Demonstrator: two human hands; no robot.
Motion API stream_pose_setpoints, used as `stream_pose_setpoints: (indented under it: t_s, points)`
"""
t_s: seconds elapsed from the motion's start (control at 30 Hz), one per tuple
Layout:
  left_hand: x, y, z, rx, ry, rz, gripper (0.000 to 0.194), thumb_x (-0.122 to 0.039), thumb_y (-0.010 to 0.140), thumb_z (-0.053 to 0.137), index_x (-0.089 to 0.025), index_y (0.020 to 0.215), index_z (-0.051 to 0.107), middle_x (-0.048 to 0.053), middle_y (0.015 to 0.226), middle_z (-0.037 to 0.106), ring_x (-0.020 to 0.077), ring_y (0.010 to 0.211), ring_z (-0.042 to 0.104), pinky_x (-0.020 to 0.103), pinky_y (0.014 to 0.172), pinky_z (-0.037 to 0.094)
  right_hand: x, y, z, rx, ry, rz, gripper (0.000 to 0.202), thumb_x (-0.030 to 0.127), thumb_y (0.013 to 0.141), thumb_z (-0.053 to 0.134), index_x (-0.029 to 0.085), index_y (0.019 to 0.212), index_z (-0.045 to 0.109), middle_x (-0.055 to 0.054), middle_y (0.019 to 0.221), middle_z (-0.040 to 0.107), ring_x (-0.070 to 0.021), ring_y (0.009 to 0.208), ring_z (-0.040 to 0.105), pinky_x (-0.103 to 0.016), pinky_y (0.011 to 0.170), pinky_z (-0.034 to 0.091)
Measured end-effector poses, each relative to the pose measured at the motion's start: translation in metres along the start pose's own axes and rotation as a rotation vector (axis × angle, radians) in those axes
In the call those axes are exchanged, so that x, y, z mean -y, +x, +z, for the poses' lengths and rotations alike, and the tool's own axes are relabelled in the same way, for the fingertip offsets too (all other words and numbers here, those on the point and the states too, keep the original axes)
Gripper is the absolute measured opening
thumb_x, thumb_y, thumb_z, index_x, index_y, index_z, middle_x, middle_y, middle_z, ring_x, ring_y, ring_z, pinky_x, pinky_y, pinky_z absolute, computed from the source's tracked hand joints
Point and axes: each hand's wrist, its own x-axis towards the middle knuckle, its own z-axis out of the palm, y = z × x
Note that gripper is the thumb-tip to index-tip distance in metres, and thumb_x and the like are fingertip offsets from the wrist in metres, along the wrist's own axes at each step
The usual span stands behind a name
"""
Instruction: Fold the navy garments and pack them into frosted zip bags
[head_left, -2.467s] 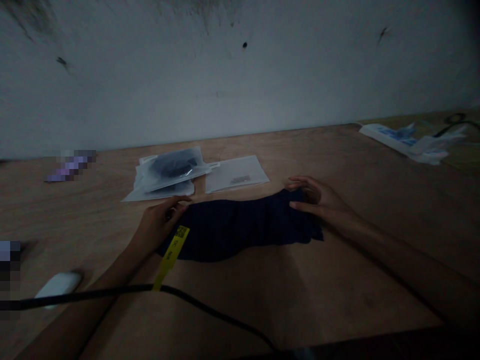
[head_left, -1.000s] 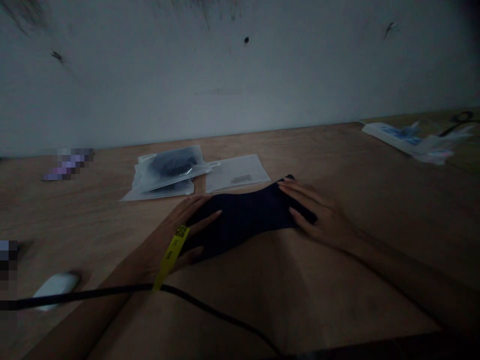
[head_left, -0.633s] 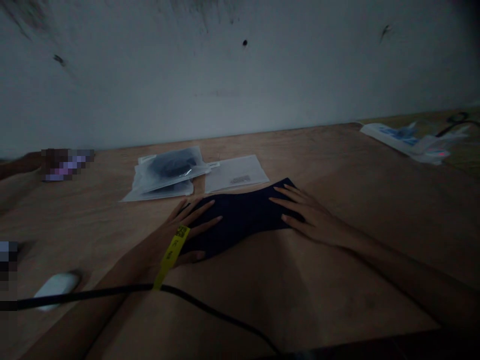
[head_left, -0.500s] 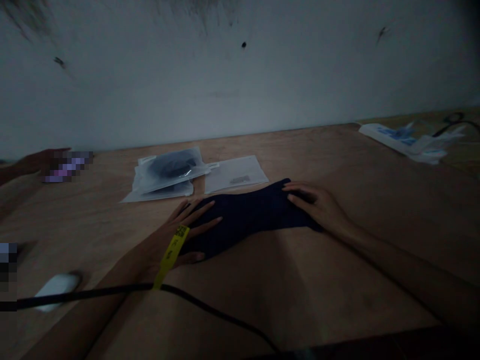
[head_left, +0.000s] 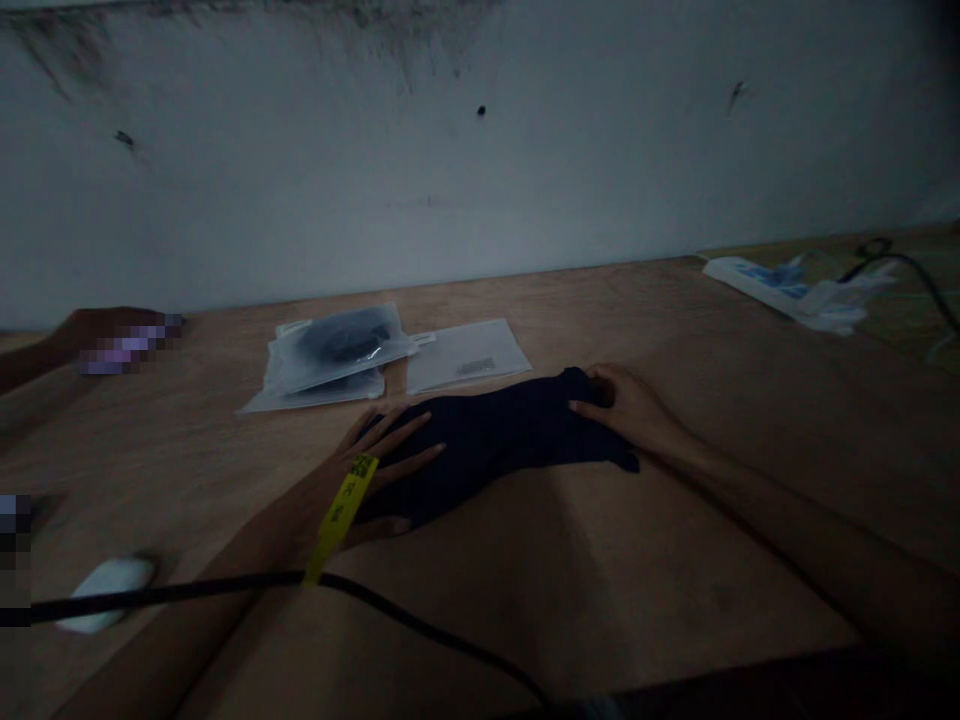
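A dark navy piece of cloth (head_left: 487,430) lies lengthwise on the wooden table; its exact kind is hard to make out in the dim light. On its left end my left hand (head_left: 375,460) rests flat, fingers spread. My right hand (head_left: 626,405) pinches the far right corner, its thumb on top and its fingertips partly hidden by the fabric. Just beyond the cloth are a flat white packet (head_left: 469,355) with a printed label and a stack of frosted plastic bags (head_left: 337,345) with dark contents.
A black cable (head_left: 420,620) with a yellow tag (head_left: 341,515) crosses in front of my left forearm. At left are a white rounded object (head_left: 112,590) and another person's hand (head_left: 105,320) by a blurred purple item. A white power strip (head_left: 757,280) with crumpled plastic lies back right.
My right hand's fingers have curled in at the cloth's far right corner, which now looks bunched. The left hand stays flat in place. The view has shifted slightly.
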Motion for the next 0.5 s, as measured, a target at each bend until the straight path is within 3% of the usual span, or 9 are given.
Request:
stream_pose_setpoints:
  t_s: [0.13,0.23,0.33,0.43,0.5]
  points:
    - [-0.002,0.001,-0.002,0.001,-0.014,0.020,0.076,-0.074,0.090,0.040,-0.037,0.155,0.027,0.003,0.167,0.010,0.0422,0.150,0.013,0.066,0.118,0.001,0.010,-0.005,0.001,-0.043,0.256,0.044,0.027,0.041,0.073,0.075,0.023,0.083,0.058,-0.002,0.083,0.065,-0.0208,0.080,0.063,-0.034,0.073,0.051]
    - [-0.004,0.001,-0.002,-0.010,-0.007,0.018,0.076,-0.074,0.090,0.040,-0.037,0.155,0.027,0.004,0.167,0.010,0.0427,0.150,0.013,0.067,0.117,-0.001,0.023,-0.010,-0.002,-0.075,0.542,0.252,0.034,0.038,0.067,0.082,0.022,0.090,0.062,-0.005,0.096,0.071,-0.0224,0.090,0.068,-0.035,0.079,0.055]
    - [-0.005,0.000,-0.003,-0.001,0.016,0.010,0.075,-0.073,0.090,0.041,-0.038,0.155,0.027,0.004,0.167,0.010,0.0425,0.150,0.012,0.067,0.117,-0.002,0.032,-0.014,-0.006,0.032,0.789,0.477,0.040,0.033,0.065,0.084,0.021,0.100,0.068,-0.009,0.110,0.073,-0.0244,0.095,0.070,-0.035,0.082,0.058]
    - [-0.005,0.000,-0.003,0.012,0.022,0.006,0.076,-0.072,0.090,0.043,-0.037,0.156,0.026,0.004,0.167,0.010,0.0416,0.151,0.010,0.066,0.117,-0.002,0.032,-0.015,-0.009,0.180,0.799,0.543,0.039,0.034,0.067,0.083,0.019,0.102,0.072,-0.010,0.110,0.074,-0.0239,0.092,0.072,-0.034,0.080,0.059]
    - [-0.005,0.000,-0.002,0.006,0.011,0.006,0.075,-0.071,0.090,0.043,-0.037,0.155,0.027,0.004,0.167,0.011,0.0412,0.151,0.011,0.065,0.118,-0.002,0.028,-0.015,-0.008,0.178,0.672,0.499,0.035,0.039,0.070,0.082,0.020,0.097,0.072,-0.008,0.100,0.075,-0.0227,0.083,0.071,-0.033,0.071,0.058]
